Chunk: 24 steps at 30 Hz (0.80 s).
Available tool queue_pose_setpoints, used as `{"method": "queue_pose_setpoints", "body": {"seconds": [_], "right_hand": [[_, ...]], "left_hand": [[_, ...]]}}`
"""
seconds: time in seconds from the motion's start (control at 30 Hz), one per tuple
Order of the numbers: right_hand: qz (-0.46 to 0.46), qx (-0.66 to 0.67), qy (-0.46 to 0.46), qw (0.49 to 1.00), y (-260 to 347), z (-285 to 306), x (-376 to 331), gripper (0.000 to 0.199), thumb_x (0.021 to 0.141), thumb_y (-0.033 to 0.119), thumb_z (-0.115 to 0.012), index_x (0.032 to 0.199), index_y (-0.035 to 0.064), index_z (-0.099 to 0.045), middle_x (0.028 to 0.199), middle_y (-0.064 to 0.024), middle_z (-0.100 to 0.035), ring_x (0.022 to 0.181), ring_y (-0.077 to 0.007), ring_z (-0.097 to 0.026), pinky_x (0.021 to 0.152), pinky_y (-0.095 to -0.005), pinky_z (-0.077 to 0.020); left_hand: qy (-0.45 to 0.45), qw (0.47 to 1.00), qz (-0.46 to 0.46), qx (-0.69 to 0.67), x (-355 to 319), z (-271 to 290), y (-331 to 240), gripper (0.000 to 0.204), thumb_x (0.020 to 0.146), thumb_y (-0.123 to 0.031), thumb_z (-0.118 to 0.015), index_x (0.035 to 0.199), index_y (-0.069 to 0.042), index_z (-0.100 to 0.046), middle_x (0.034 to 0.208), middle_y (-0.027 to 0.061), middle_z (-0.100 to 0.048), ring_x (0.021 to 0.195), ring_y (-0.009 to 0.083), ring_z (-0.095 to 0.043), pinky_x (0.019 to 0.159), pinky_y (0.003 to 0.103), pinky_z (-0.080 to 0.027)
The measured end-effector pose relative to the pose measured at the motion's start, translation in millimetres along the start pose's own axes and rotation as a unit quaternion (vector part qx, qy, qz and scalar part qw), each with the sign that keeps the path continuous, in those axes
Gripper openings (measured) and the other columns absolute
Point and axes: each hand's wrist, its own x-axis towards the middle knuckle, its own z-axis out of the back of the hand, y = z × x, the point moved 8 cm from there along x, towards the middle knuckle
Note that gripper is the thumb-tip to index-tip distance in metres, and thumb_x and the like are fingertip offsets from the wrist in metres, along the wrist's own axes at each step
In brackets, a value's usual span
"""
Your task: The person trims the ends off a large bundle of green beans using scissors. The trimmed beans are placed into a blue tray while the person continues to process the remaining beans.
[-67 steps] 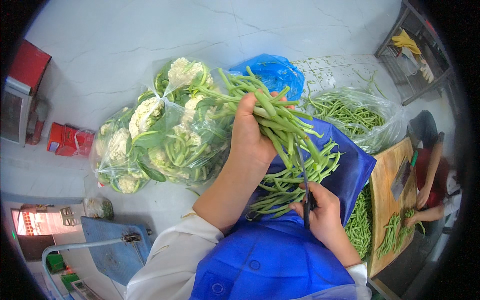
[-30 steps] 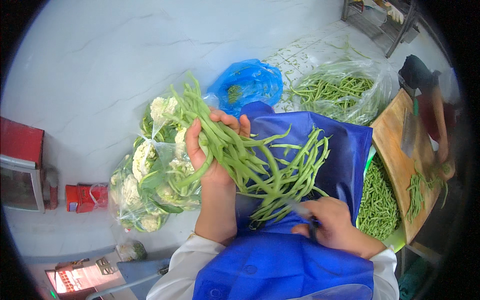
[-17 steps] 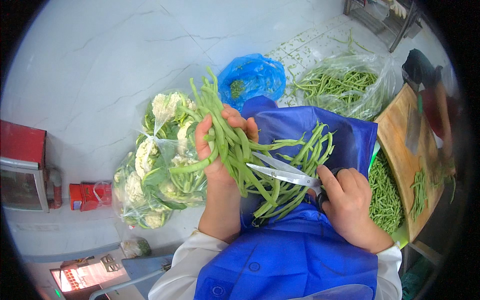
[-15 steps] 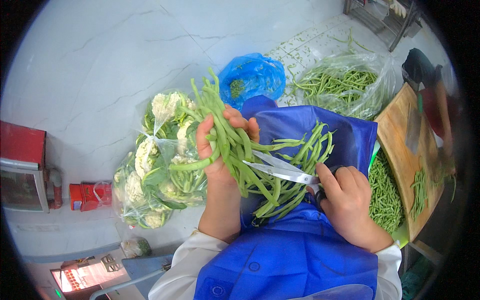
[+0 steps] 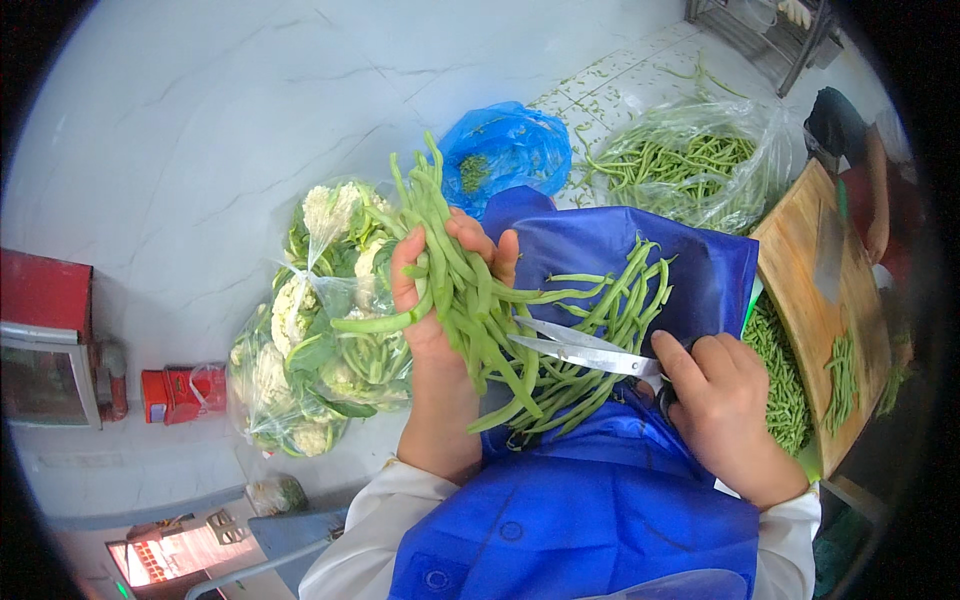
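Note:
A bunch of long green beans is gripped in my left hand, with pods sticking out above and below the fingers. My right hand is closed round the handles of metal scissors. The blades point left, slightly apart, with their tips beside the lower ends of the held beans. More loose green beans lie on the blue apron over my lap, below and right of the bunch. Part of the scissor handles is hidden by my fingers.
Bagged cauliflowers stand on the floor at left. Ahead are a blue plastic bag holding green trimmings and a clear bag of beans. At right, a wooden board with a knife lies partly over a container of cut beans.
My right hand has moved a little to the right with the scissors, drawing the blades back from the bunch. The left hand has barely moved and still holds the beans.

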Motion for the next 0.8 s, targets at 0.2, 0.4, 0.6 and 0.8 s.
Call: {"method": "queue_pose_setpoints", "body": {"seconds": [0.2,0.4,0.6,0.8], "right_hand": [[0.020,-0.062,-0.014,0.998,5.3,7.8,10.0,0.034,0.069,0.012,-0.059,0.103,0.0078,-0.063,0.066,-0.0045,-0.040,0.061,-0.0220,-0.050,0.053,-0.0358,-0.0399],[-0.016,0.088,0.045,0.995,-3.2,-18.9,-7.0,0.037,0.068,0.014,-0.068,0.103,0.0061,-0.062,0.067,-0.0097,-0.049,0.061,-0.0271,-0.055,0.054,-0.0387,-0.0436],[-0.133,0.449,0.197,0.861,3.4,-39.7,-23.4,0.056,0.068,0.029,-0.085,0.109,0.0000,-0.059,0.087,-0.0176,-0.063,0.081,-0.0378,-0.061,0.072,-0.0385,-0.0491],[-0.128,0.462,0.166,0.862,13.9,-49.5,-10.3,0.048,0.071,0.028,-0.083,0.105,0.0020,-0.062,0.085,-0.0177,-0.062,0.079,-0.0363,-0.061,0.072,-0.0383,-0.0490]], "left_hand": [[-0.017,1.000,0.011,-0.002,-4.0,-2.4,3.6,0.022,0.088,-0.031,-0.058,0.096,-0.010,-0.060,0.086,-0.0015,-0.064,0.085,0.0136,-0.065,0.097,0.042,-0.048],[-0.068,0.994,-0.057,0.059,-10.0,-1.7,1.9,0.022,0.088,-0.031,-0.058,0.096,-0.011,-0.060,0.086,-0.0013,-0.064,0.083,0.0133,-0.064,0.096,0.041,-0.049],[-0.040,0.996,-0.070,0.029,-5.6,-3.4,-0.5,0.022,0.090,-0.030,-0.056,0.098,-0.010,-0.059,0.087,-0.0001,-0.064,0.083,0.0139,-0.064,0.096,0.041,-0.049],[0.033,0.998,-0.057,-0.013,-6.8,-16.2,3.8,0.024,0.091,-0.029,-0.054,0.103,-0.009,-0.058,0.090,0.0010,-0.063,0.086,0.0161,-0.065,0.098,0.043,-0.047]]}}
